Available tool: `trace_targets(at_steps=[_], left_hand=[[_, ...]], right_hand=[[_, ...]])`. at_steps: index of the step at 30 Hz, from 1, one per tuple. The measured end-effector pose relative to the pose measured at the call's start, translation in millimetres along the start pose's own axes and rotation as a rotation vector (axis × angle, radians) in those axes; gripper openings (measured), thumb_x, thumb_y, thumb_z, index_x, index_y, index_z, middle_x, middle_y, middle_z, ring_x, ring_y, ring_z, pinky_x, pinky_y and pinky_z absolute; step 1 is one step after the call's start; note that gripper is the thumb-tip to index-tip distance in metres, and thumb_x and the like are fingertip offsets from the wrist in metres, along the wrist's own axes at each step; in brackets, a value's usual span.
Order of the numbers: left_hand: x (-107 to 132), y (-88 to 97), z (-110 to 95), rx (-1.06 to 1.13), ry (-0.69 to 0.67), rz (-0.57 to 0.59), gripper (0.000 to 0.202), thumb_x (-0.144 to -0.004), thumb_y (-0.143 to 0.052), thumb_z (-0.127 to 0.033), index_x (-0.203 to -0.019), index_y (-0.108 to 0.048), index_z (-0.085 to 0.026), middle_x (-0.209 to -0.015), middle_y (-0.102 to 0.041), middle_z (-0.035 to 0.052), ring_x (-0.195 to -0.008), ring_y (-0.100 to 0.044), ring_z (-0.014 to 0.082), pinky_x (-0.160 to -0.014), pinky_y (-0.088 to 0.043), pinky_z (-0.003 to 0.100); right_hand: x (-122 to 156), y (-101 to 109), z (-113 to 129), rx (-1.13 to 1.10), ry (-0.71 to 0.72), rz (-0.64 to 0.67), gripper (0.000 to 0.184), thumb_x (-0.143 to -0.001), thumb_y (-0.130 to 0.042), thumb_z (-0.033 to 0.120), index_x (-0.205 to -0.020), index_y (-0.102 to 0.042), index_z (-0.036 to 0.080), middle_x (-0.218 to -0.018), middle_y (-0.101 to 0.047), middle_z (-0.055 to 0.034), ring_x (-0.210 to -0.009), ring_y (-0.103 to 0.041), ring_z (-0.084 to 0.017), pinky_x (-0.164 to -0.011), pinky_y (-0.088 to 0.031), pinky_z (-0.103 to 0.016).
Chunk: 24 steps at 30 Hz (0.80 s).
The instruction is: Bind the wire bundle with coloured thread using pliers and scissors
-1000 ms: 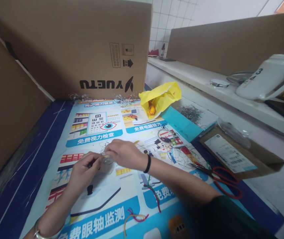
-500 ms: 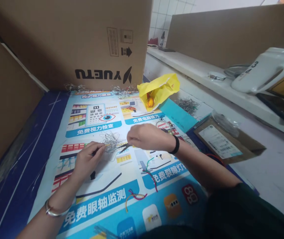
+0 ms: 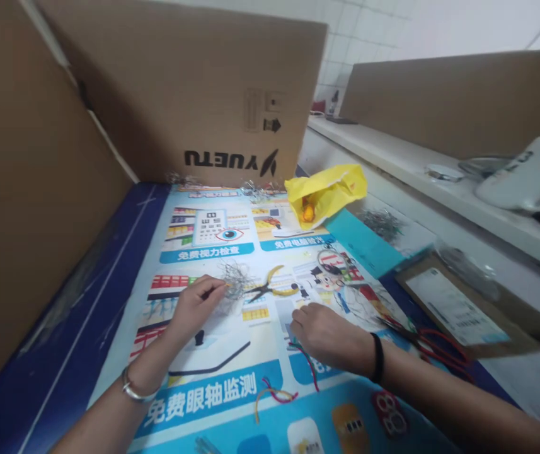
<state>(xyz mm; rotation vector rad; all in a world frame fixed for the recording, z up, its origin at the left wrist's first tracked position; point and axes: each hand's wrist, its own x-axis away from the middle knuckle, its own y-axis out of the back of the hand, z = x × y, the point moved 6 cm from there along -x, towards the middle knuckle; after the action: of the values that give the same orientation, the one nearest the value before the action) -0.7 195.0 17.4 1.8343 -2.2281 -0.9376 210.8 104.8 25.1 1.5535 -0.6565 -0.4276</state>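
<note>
Head view: left hand (image 3: 198, 305) pinches tangled silver wire (image 3: 236, 279); right hand (image 3: 326, 333) curled, grip unclear. Likely holding step; next requires steadiness.

One pair of yellow-handled pliers (image 3: 266, 289) lies near two bare hands (image 3: 200, 301), with one pair of red-handled scissors (image 3: 415, 338) and one white mug (image 3: 518, 175) to its right, one yellow bag (image 3: 336, 189) beyond.

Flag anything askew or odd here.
Lettering on the rear cardboard is upside down, so that panel looks inverted. Wire at the left hand is a messy tangle. Pliers beside it lie open. No damage visible.
</note>
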Motion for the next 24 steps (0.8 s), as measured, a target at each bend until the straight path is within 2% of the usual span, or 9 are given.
trace_targets(at_steps=[3,7,10,12,14,18,21,24], left_hand=[[-1,1.3,1,0.051,0.031,-0.018,0.017,-0.082,-0.054,-0.027,-0.075,-0.067,-0.018,-0.069,-0.059,0.0014,-0.068,-0.056,0.0155,-0.065,-0.042,0.027],[-1,2.2,2,0.1,0.05,-0.023,0.016,-0.081,-0.054,-0.024,-0.073,-0.066,-0.017,-0.068,-0.057,0.0013,-0.067,-0.054,0.015,-0.064,-0.041,0.027],[-1,2.4,3,0.116,0.06,-0.025,0.017,-0.081,-0.053,-0.024,-0.071,-0.066,-0.017,-0.067,-0.057,0.0012,-0.066,-0.054,0.0143,-0.064,-0.041,0.027],[-1,2.0,4,0.129,0.065,-0.023,0.017,-0.082,-0.053,-0.024,-0.071,-0.065,-0.017,-0.067,-0.056,0.0009,-0.066,-0.053,0.014,-0.064,-0.041,0.027],[-1,1.6,5,0.139,0.069,-0.023,0.017,-0.081,-0.053,-0.023,-0.069,-0.063,-0.017,-0.067,-0.055,0.0005,-0.066,-0.053,0.0137,-0.064,-0.041,0.027],[0,1.5,8,0.152,0.076,-0.03,0.017,-0.081,-0.053,-0.023,-0.068,-0.063,-0.017,-0.066,-0.054,0.0003,-0.066,-0.052,0.0137,-0.066,-0.04,0.028],[0,1.7,8,0.165,0.081,-0.035,0.017,-0.081,-0.053,-0.024,-0.069,-0.064,-0.018,-0.067,-0.056,0.0008,-0.067,-0.052,0.014,-0.065,-0.041,0.028],[0,2.5,7,0.181,0.083,-0.041,0.018,-0.081,-0.053,-0.025,-0.069,-0.064,-0.018,-0.068,-0.056,0.0011,-0.067,-0.052,0.014,-0.066,-0.041,0.027]], right_hand=[[-7,-3,-14,-0.125,-0.124,-0.05,0.009,-0.079,-0.049,0.008,-0.079,-0.056,0.014,-0.077,-0.061,-0.0084,-0.067,-0.055,-0.018,-0.057,-0.036,-0.028],[-15,-2,-39,-0.584,-0.361,-0.136,0.012,-0.076,-0.045,0.007,-0.073,-0.051,0.018,-0.064,-0.058,-0.0005,-0.057,-0.054,-0.013,-0.052,-0.035,-0.022],[-18,-6,-42,-0.996,-0.425,-0.108,0.01,-0.077,-0.043,0.011,-0.075,-0.048,0.02,-0.054,-0.054,0.0047,-0.049,-0.054,-0.011,-0.047,-0.036,-0.02],[-20,-6,-39,-1.161,-0.423,-0.072,0.011,-0.077,-0.042,0.012,-0.08,-0.05,0.02,-0.052,-0.052,0.0063,-0.045,-0.053,-0.01,-0.045,-0.037,-0.019],[-21,-1,-39,-1.135,-0.401,-0.072,0.016,-0.079,-0.042,0.013,-0.086,-0.056,0.02,-0.053,-0.053,0.0055,-0.046,-0.052,-0.01,-0.046,-0.037,-0.02],[-19,18,-41,-0.895,-0.338,-0.132,0.018,-0.083,-0.046,0.019,-0.083,-0.064,0.021,-0.071,-0.064,-0.0007,-0.064,-0.059,-0.014,-0.057,-0.042,-0.023],[-15,25,-44,-0.899,-0.352,-0.142,0.021,-0.087,-0.044,0.023,-0.09,-0.065,0.022,-0.068,-0.063,-0.0005,-0.057,-0.058,-0.013,-0.055,-0.044,-0.023],[-20,33,-43,-0.841,-0.282,-0.199,0.023,-0.088,-0.042,0.02,-0.093,-0.065,0.022,-0.075,-0.064,-0.0016,-0.056,-0.056,-0.012,-0.059,-0.045,-0.025]])
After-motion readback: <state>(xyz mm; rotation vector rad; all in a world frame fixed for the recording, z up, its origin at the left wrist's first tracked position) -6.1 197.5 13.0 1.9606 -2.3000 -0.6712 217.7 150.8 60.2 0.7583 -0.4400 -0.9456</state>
